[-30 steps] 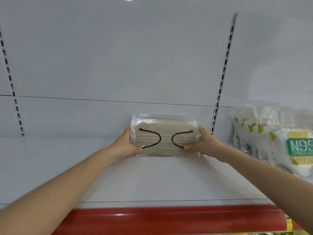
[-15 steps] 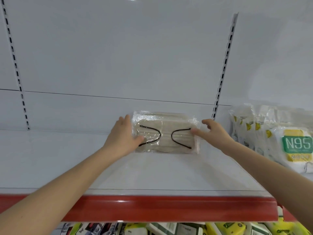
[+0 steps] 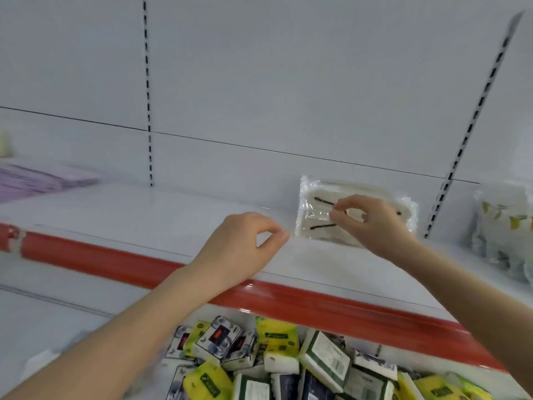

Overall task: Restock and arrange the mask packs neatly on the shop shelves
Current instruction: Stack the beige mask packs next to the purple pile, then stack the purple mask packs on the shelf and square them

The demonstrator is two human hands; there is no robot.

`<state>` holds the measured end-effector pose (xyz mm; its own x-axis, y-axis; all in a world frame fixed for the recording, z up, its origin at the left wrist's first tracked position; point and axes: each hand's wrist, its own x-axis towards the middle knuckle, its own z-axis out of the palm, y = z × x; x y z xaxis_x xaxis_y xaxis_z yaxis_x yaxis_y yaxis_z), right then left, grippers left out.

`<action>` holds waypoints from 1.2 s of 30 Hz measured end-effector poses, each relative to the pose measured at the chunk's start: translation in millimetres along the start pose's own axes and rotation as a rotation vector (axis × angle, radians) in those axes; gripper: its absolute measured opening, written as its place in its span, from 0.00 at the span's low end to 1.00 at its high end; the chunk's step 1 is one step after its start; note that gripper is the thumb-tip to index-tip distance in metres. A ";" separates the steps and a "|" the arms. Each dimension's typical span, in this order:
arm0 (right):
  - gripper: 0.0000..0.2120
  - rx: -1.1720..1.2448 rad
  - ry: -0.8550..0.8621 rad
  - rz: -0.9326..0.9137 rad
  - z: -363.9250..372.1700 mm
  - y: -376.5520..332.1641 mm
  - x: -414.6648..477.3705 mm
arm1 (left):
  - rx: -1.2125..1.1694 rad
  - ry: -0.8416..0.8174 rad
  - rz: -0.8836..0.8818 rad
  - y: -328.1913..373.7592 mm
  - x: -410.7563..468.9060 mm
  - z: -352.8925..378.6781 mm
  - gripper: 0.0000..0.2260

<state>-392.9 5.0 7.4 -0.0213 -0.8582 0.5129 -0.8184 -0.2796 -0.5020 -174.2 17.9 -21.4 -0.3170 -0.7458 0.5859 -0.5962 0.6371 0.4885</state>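
In the head view, the clear-wrapped flat pack of pale masks with black ear loops (image 3: 315, 217) lies right of centre on the white metal shelf (image 3: 144, 215), the left grip (image 3: 242, 246) loosely curled and empty at centre, the right grip (image 3: 372, 223) curled over the pack, contact unclear, so a snagged wrapper could drag it askew.

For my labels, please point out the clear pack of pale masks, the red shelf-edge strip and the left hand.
clear pack of pale masks (image 3: 313, 206): head view, left half.
red shelf-edge strip (image 3: 115, 262): head view, left stretch.
left hand (image 3: 239, 246): head view, its back.
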 end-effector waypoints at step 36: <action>0.18 0.454 -0.570 0.302 324.6 -310.2 167.9 | 0.250 0.260 -0.249 -345.9 8.3 -333.0 0.08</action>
<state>43.8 -192.1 23.2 0.1923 -0.9791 -0.0655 -0.5072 -0.0421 -0.8608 275.0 -143.9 29.8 0.0361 -0.7764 0.6292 -0.8013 0.3537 0.4825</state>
